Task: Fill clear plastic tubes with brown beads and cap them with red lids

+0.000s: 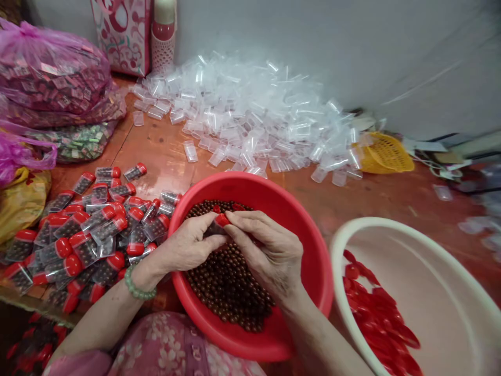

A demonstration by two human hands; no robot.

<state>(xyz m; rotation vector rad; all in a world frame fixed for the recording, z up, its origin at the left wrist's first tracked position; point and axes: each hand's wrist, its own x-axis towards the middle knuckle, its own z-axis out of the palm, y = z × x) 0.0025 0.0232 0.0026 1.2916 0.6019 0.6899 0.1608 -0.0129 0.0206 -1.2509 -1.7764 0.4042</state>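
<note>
Over a red basin (309, 230) of small dark brown balls (230, 282), my two hands meet at one small clear container (216, 226) with dark contents. My left hand (191, 243) grips its body, thumb below and fingers above. A red cap (222, 219) sits at the container's end, pinched by the fingertips of my right hand (270, 248). Whether the cap is fully seated I cannot make out. Several red bits lie on the balls behind my fingers. To the left is a pile of filled containers with red caps (94, 230).
A heap of clear plastic containers (250, 115) lies against the wall, beside a yellow basket (387, 152). A white tub (438, 261) at right holds red caps (376, 313). Pink bags (55, 78), a patterned bag (121, 36) and a bottle (163, 36) stand at back left.
</note>
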